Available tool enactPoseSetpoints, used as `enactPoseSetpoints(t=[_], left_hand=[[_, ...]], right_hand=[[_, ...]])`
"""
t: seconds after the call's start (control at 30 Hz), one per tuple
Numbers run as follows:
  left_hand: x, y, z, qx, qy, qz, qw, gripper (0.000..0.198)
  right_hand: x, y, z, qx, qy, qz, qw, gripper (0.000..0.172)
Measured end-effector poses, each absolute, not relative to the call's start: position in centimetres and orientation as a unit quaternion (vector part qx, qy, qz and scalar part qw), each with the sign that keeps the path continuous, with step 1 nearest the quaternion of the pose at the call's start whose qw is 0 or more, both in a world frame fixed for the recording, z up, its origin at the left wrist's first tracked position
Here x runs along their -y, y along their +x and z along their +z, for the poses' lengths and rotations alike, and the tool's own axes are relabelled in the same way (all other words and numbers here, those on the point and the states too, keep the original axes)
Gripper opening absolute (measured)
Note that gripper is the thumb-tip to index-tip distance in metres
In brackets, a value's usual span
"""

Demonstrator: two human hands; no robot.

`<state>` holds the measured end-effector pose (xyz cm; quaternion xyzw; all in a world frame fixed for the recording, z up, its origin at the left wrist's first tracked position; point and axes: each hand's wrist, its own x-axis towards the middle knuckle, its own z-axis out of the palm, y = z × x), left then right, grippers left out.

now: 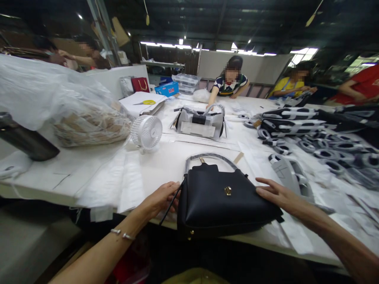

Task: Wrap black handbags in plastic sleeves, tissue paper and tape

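Note:
A black leather handbag (219, 197) with a gold clasp lies flat at the near edge of the white table (166, 156), its handle wrapped in grey film. My left hand (161, 197) rests against the bag's left side, fingers curled by a thin black strap. My right hand (274, 192) lies on the bag's right edge with fingers stretched out flat.
A small white fan (146, 131) stands behind the bag, with a wrapped handbag (201, 122) farther back. Plastic-bagged stock (74, 110) and a dark flask (26, 140) sit at left. Many wrapped straps (310, 138) cover the right side. Several people work at the far side.

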<state>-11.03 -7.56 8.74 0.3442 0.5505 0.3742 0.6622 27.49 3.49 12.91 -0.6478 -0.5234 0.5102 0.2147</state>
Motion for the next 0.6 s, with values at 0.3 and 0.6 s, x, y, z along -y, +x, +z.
enactPoseSetpoints(t=[0.3, 0.6], left_hand=[[5.9, -9.8, 9.6, -0.505, 0.401, 0.349, 0.681, 0.044], [6.5, -9.0, 13.1, -0.572, 0.434, 0.476, 0.508, 0.062]], right_hand=[[-0.6, 24.5, 13.4, 0.52, -0.538, 0.589, 0.305, 0.058], [-5.3, 21.9, 11.0, 0.645, -0.451, 0.374, 0.491, 0.053]])
